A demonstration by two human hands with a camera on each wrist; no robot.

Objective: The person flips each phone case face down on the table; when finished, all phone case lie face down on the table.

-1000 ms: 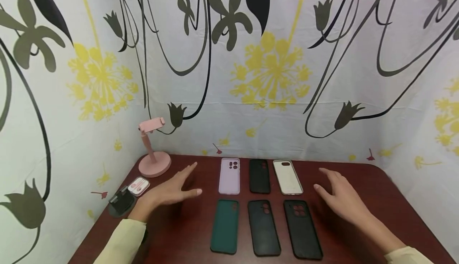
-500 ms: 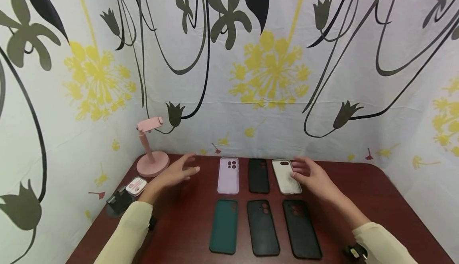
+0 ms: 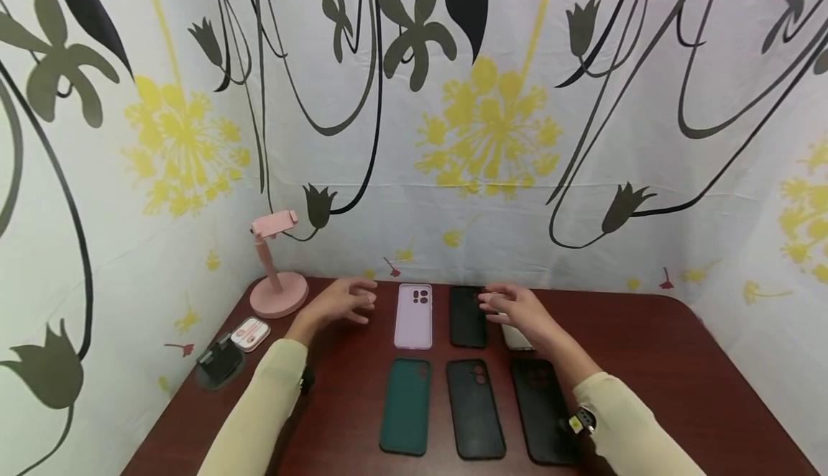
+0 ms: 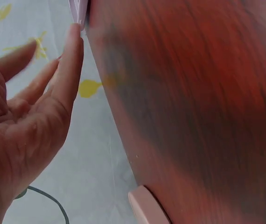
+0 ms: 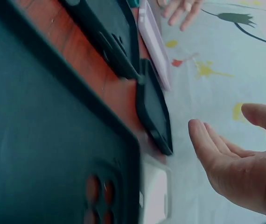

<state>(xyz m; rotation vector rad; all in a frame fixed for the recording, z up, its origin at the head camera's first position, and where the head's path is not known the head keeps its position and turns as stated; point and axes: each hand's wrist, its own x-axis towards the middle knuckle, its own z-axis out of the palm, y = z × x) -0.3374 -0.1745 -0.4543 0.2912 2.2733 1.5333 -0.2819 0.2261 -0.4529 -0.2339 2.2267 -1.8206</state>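
Observation:
Several phone cases lie in two rows on a dark red table [image 3: 343, 418]. The back row has a lilac case [image 3: 413, 318], a black case [image 3: 464, 321] and a white case [image 3: 515, 339]. In front are a green case [image 3: 405, 408], a black case [image 3: 475, 411] and another black case [image 3: 539, 411] with a square camera opening. My left hand [image 3: 338, 302], fingers loosely bent and holding nothing, hovers left of the lilac case. My right hand [image 3: 520, 312] hovers over the white case, hiding its upper part, fingertips by the back black case. It too holds nothing.
At the back left stands a pink phone stand [image 3: 278, 294]. Beside it lie a small white case with pink earphones [image 3: 250, 334] and a black holder [image 3: 220, 361]. A flower-patterned cloth [image 3: 401, 152] hangs behind the table.
My right hand has moved left from the table's right side to over the white case. My left hand has shifted a little right and back, toward the lilac case. The cases have stayed put.

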